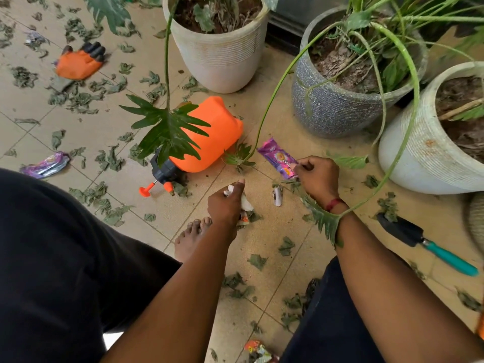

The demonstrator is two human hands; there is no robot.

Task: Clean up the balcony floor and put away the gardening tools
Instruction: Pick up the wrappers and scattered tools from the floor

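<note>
My left hand (226, 203) is closed around several crumpled white wrappers (245, 203) just above the tiled floor. My right hand (318, 178) pinches the near end of a pink snack wrapper (277, 157) lying on the tiles. A small white scrap (277, 196) lies between my hands. An orange pump sprayer (209, 134) lies on its side behind them, nozzle toward me. An orange-and-black gardening glove (78, 62) lies at far left. A black trowel with a teal handle (429, 243) rests at right. Torn green leaf bits (78, 99) are scattered everywhere.
Three plant pots stand at the back: cream (222, 58), speckled grey (337, 111), white (419, 158). Long drooping stems arch over my right wrist. A shiny purple wrapper (45, 165) lies at left, another wrapper (258, 351) at the bottom edge. My bare foot (190, 238) is beneath my left arm.
</note>
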